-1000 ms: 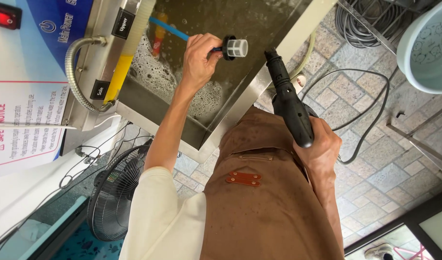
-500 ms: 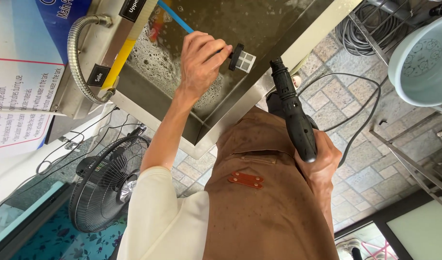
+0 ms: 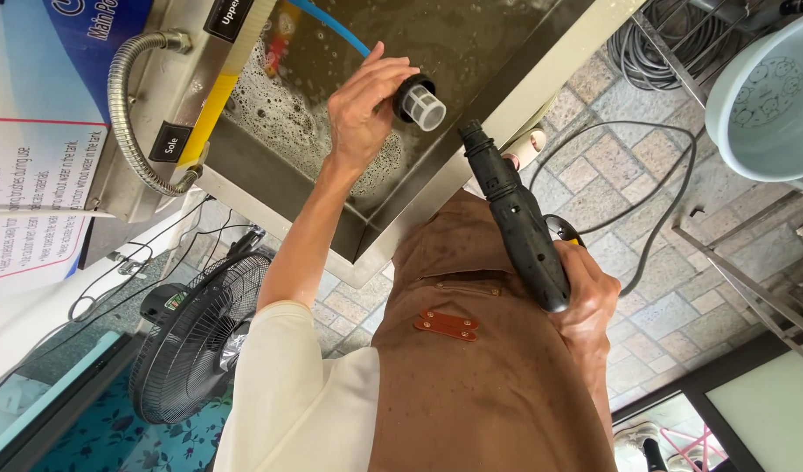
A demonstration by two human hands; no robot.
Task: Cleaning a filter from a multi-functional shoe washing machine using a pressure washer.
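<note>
The left hand (image 3: 362, 109) is stretched out over a steel sink (image 3: 471, 65) and closes its fingertips on a small round filter cap (image 3: 416, 98), black at the ring and pale mesh at the cup, held above soapy water. The right hand (image 3: 589, 301) is wrapped firmly around the black spray gun (image 3: 515, 223), nozzle pointing up toward the sink rim, close against the brown apron (image 3: 471, 376).

The filter cap is pinched at its ring only, and the fingers look wet (suds cover the water just below them), so I judge that a slip would drop it into the foam, where a small dark part would be hard to find again. A blue hose (image 3: 327, 22) runs into the tank just behind the hand; a careless sweep of the wrist could catch on it.

The spray gun is the other risk. Its tip sits near the sink's edge and not far from the outstretched forearm, so an accidental squeeze could throw water across the arm or onto the floor. I cannot tell whether a finger rests on the trigger, as the palm hides it. A black cable (image 3: 646, 218) loops over the tiled floor (image 3: 611, 166) beside the feet, and a standing fan (image 3: 191, 350) stands on the other side: spilled water near either, or a step back into the loop, seems the likeliest trouble.
</note>
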